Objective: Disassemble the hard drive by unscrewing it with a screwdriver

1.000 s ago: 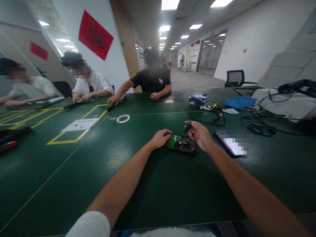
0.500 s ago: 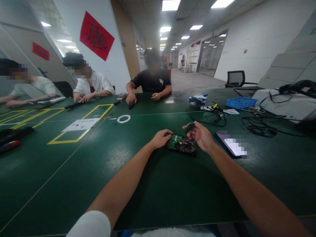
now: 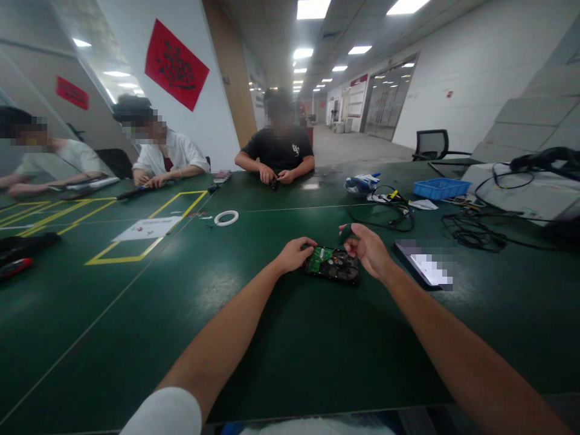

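A hard drive (image 3: 338,269) lies on the green table with its circuit board, partly green, facing up. My left hand (image 3: 296,254) grips the drive's far left corner between thumb and fingers. Over the drive's far right edge, my right hand (image 3: 366,246) is closed round a small screwdriver (image 3: 346,233) with a dark green handle. Its thin shaft slants down toward the board; I cannot tell whether the tip touches a screw.
Right of the drive lies a phone (image 3: 423,266) with a lit screen. Farther back are black cables (image 3: 475,232), a blue tray (image 3: 435,189) and a bowl (image 3: 357,187) of things. A white ring (image 3: 226,218) and a paper sheet (image 3: 147,228) lie left. Three people sit across.
My right hand has shifted slightly left with the screwdriver, whose handle stands a little more upright. The person opposite has brought both hands together around a small dark object.
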`<action>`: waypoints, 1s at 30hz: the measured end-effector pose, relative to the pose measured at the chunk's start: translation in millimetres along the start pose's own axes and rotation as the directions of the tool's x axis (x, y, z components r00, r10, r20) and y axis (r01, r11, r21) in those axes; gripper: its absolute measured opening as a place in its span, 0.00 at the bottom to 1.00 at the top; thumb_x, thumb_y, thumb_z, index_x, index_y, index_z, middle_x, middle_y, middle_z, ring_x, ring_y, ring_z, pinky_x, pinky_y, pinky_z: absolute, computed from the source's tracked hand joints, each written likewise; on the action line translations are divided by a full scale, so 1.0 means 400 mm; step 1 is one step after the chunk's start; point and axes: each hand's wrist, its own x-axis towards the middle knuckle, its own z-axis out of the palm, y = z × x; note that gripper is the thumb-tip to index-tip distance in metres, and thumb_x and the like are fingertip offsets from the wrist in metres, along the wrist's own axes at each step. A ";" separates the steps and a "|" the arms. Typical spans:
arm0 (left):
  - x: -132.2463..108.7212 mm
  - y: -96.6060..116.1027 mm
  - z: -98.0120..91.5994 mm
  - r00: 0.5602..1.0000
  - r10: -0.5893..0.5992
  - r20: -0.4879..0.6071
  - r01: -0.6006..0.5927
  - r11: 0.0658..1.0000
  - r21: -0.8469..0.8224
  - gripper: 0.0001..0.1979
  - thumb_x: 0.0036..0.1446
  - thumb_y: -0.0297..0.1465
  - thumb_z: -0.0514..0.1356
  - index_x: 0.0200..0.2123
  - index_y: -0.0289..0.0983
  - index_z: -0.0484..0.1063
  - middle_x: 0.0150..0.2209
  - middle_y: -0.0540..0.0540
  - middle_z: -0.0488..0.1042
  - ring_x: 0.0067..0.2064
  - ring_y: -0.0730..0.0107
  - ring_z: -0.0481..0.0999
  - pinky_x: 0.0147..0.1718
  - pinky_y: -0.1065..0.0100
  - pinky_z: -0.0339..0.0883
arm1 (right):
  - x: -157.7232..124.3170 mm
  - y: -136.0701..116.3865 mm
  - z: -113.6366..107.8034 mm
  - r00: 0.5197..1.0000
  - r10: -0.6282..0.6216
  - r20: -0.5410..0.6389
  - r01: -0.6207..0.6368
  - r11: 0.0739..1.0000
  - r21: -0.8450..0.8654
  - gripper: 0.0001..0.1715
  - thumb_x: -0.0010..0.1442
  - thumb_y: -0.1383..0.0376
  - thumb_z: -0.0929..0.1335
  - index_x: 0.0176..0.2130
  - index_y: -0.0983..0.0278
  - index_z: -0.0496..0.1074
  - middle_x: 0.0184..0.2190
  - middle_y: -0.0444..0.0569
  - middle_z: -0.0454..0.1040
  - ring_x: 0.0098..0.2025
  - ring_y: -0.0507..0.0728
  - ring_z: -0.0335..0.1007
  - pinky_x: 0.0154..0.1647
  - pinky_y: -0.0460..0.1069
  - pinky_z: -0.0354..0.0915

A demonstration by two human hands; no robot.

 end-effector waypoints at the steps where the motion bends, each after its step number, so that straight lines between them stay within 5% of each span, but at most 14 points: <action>1: 0.000 0.000 0.000 1.000 0.007 -0.002 -0.007 1.000 -0.001 0.16 0.64 0.35 0.58 0.52 0.36 0.73 0.29 0.49 0.74 0.24 0.75 0.72 0.21 0.75 0.65 | 0.000 0.000 0.000 1.000 -0.001 0.006 0.001 1.000 0.004 0.21 0.56 0.48 0.72 0.41 0.60 0.74 0.37 0.47 0.77 0.25 0.50 0.66 0.21 0.47 0.53; 5: 0.000 -0.004 -0.001 0.999 0.038 -0.002 -0.038 0.999 -0.018 0.16 0.64 0.35 0.58 0.52 0.36 0.73 0.29 0.49 0.73 0.25 0.74 0.73 0.21 0.75 0.66 | -0.003 -0.001 0.001 0.999 -0.003 0.032 0.002 1.000 0.025 0.18 0.58 0.49 0.71 0.38 0.59 0.70 0.44 0.49 0.78 0.27 0.52 0.69 0.22 0.47 0.55; 19: -0.002 0.003 -0.002 1.000 0.007 0.005 -0.007 1.000 -0.009 0.16 0.65 0.35 0.57 0.53 0.35 0.73 0.30 0.48 0.74 0.26 0.74 0.72 0.22 0.74 0.66 | -0.004 -0.004 0.001 1.000 -0.003 0.016 0.003 1.000 0.006 0.20 0.59 0.49 0.70 0.45 0.59 0.76 0.41 0.49 0.77 0.25 0.50 0.63 0.20 0.47 0.51; 30: 0.000 -0.003 0.001 1.000 0.023 0.013 -0.023 1.000 -0.010 0.16 0.65 0.35 0.57 0.53 0.36 0.73 0.29 0.50 0.73 0.25 0.74 0.72 0.21 0.75 0.66 | 0.003 0.005 -0.007 0.998 0.037 0.054 -0.043 0.992 0.115 0.21 0.61 0.50 0.68 0.44 0.62 0.76 0.46 0.52 0.78 0.28 0.52 0.66 0.25 0.49 0.59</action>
